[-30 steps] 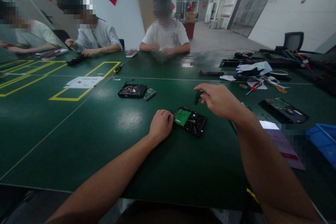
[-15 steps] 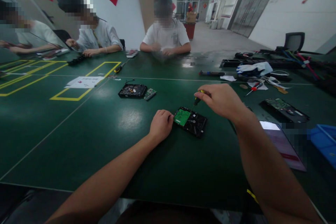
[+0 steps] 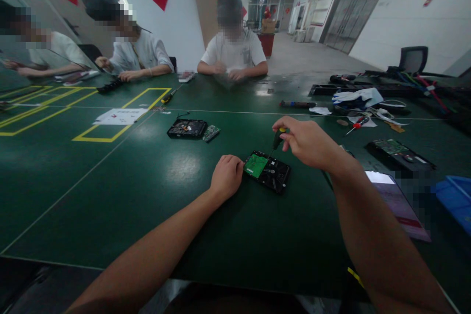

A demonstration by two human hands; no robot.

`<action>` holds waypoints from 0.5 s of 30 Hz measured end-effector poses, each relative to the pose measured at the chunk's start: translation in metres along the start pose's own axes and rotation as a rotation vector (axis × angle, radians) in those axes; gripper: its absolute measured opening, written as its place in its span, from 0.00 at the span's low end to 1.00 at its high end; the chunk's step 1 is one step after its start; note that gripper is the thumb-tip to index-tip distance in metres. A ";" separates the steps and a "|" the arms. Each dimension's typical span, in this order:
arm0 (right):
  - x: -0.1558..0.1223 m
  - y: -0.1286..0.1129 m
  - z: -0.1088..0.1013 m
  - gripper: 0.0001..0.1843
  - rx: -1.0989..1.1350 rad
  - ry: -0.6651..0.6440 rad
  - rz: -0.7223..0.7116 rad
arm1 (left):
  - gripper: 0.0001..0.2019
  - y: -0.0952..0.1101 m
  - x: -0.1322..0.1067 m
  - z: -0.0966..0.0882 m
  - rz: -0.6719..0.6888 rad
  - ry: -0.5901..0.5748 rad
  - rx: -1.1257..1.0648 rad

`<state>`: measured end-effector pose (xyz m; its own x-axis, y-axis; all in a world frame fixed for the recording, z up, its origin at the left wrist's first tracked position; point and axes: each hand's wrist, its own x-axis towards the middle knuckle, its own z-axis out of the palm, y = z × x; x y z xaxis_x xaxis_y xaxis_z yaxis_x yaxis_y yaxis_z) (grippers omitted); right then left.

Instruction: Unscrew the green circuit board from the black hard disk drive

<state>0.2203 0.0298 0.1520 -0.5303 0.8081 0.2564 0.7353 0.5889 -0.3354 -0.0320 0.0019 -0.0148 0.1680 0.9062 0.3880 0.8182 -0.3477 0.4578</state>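
A black hard drive (image 3: 271,173) with a green circuit board (image 3: 255,165) on top lies on the green table (image 3: 147,196) in front of me. My left hand (image 3: 227,175) is closed at the drive's left edge, steadying it. My right hand (image 3: 308,141) pinches a small black-and-yellow screwdriver (image 3: 277,139), held upright with its tip on the drive near the board's far corner.
A second opened drive (image 3: 186,128) and a loose board (image 3: 211,132) lie further back. At right are another drive (image 3: 399,153), a red screwdriver (image 3: 355,124), gloves, cables, a phone (image 3: 393,196) and a blue tray (image 3: 454,196). Three people sit across the table.
My right hand's fingers have shifted around the screwdriver handle, turning it in place. The left hand and the drive have stayed put. The view has shifted slightly.
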 end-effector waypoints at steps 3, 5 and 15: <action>0.000 -0.001 0.000 0.12 -0.056 0.028 0.025 | 0.09 -0.001 0.000 0.001 -0.001 0.003 0.010; 0.001 0.000 0.000 0.10 -0.119 0.060 0.038 | 0.09 -0.001 0.000 0.001 0.000 -0.003 0.002; 0.003 0.003 -0.002 0.12 -0.192 0.102 0.030 | 0.08 -0.002 0.000 0.000 -0.005 -0.009 -0.013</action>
<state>0.2218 0.0333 0.1535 -0.4690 0.8139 0.3428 0.8221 0.5442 -0.1675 -0.0333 0.0023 -0.0158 0.1686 0.9102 0.3783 0.8120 -0.3458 0.4701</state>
